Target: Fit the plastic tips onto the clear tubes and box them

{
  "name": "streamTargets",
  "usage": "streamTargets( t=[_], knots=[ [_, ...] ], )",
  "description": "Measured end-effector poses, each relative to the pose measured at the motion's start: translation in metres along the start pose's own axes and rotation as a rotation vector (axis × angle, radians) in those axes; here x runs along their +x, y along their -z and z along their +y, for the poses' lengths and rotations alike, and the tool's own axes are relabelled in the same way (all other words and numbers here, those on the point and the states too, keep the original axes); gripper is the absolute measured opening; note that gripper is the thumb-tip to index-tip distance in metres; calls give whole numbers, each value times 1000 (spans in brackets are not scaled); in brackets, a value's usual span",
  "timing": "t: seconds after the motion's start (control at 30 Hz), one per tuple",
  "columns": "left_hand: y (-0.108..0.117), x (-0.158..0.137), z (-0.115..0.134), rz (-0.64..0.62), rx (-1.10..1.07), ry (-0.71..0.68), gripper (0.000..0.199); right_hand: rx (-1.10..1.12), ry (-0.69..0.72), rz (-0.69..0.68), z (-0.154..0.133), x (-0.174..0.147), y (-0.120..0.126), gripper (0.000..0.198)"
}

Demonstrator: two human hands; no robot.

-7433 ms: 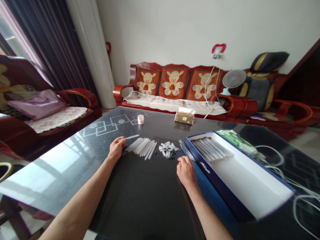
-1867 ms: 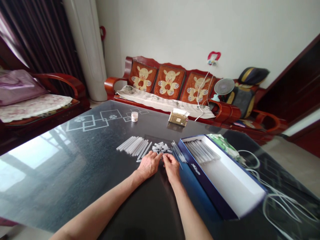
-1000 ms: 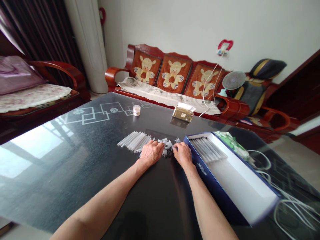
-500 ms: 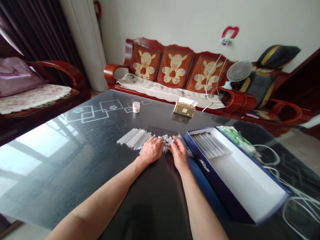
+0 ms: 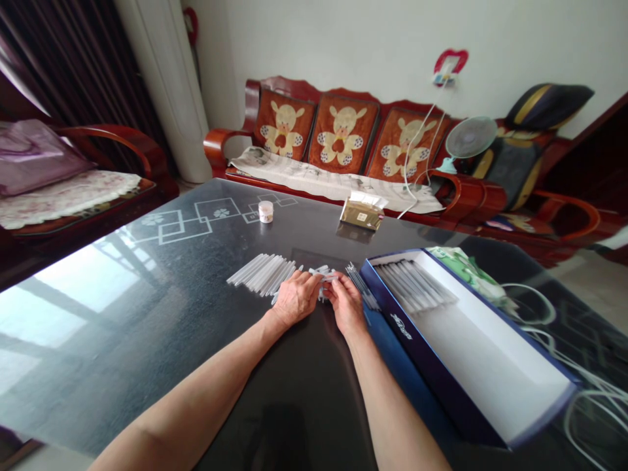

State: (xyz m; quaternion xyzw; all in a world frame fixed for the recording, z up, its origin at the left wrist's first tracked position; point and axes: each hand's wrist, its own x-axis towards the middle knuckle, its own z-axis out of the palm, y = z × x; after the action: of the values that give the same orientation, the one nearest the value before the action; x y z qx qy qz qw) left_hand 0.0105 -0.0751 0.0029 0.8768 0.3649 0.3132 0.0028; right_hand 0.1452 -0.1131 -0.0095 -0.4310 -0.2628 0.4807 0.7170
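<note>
My left hand (image 5: 296, 296) is closed, fingertips pinched together over the table; what they grip is hidden. Facing it, my right hand (image 5: 347, 301) pinches a small white plastic piece (image 5: 330, 277) between thumb and fingers. More short white pieces (image 5: 321, 269) lie in a small pile just beyond and between the hands. To the left, a row of translucent white pen barrels (image 5: 262, 273) rests side by side, partly covered by my left hand. Thin dark pen refills (image 5: 362, 285) lie right of my right hand, against the long blue box.
The open blue box (image 5: 441, 366) with a white inside stands at right, a row of pens (image 5: 415, 282) at its far end. Behind are a tissue pack (image 5: 362, 214) and a small white tub (image 5: 265, 212). A green-white packet (image 5: 466, 271) and white cables (image 5: 589, 392) lie beyond the box.
My right hand has drawn slightly left and turned inward, bringing the small white piece closer to my left hand. The left hand stays nearly in place.
</note>
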Motion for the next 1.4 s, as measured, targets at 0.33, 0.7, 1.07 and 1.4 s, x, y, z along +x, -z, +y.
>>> streamTargets(
  t=[0.33, 0.7, 1.07, 1.4],
  knots=[
    [-4, 0, -1, -23, 27, 7, 30, 16, -7, -15, 3, 1, -1, 34],
    [-6, -1, -4, 17, -6, 38, 30, -15, 70, 109, -4, 6, 3, 35],
    [-5, 1, -13, 93, 21, 77, 29, -1322, 680, 174, -26, 5, 35, 27],
    [-5, 0, -10, 24, 14, 67, 32, -1465, 586, 168, -42, 7, 46, 23]
  ],
)
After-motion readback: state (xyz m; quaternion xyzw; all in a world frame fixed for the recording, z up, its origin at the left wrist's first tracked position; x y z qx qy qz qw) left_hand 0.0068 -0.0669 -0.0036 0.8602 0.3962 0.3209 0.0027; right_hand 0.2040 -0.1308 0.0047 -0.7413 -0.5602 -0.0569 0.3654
